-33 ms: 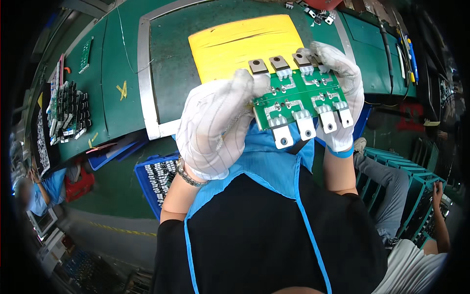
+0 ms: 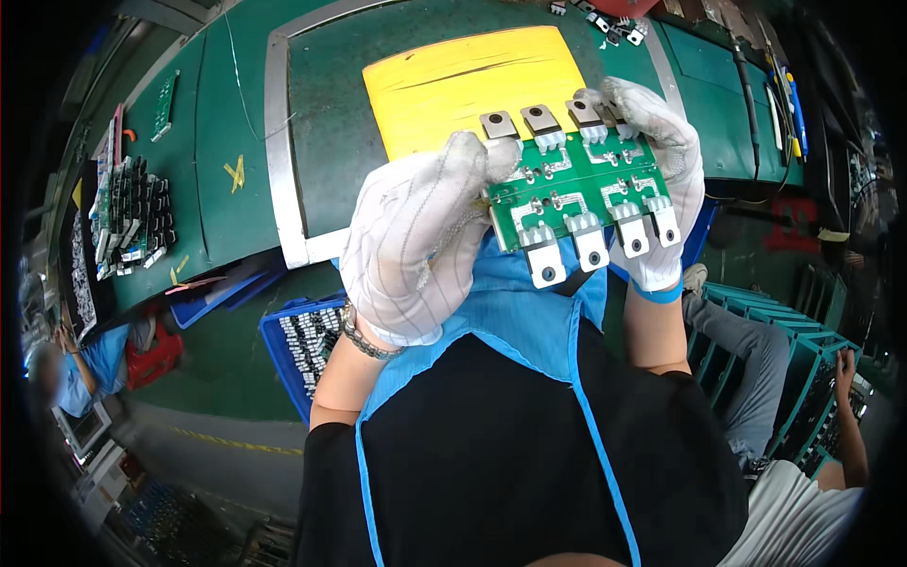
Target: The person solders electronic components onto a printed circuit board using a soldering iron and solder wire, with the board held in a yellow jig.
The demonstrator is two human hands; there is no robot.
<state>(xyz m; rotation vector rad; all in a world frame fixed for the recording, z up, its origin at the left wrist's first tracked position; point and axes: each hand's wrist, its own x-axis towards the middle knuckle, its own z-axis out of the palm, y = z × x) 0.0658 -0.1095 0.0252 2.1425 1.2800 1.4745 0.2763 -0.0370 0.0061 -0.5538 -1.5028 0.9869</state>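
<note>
Between my two white-gloved hands a green circuit board point(image 2: 581, 186) is held up, tilted toward me. Along its far and near edges stand several flat metal-tabbed transistors point(image 2: 545, 255), with bright solder joints beside their legs. My left hand point(image 2: 416, 231) is closed on the board's left end, thumb near the far left corner. The right end is gripped by my right hand point(image 2: 666, 156), its fingers curled over the far right corner and partly hiding a transistor there. Beyond the board a yellow pad point(image 2: 472, 80) with dark slits lies on the green bench mat point(image 2: 326, 104).
More boards stand stacked at the left point(image 2: 137, 217). A blue crate point(image 2: 274, 345) of small parts sits below the bench edge. Loose transistors point(image 2: 619, 33) lie at the far right, near a soldering iron point(image 2: 746, 104). A co-worker's arm point(image 2: 850, 416) rests by a teal rack point(image 2: 803, 350) on the right.
</note>
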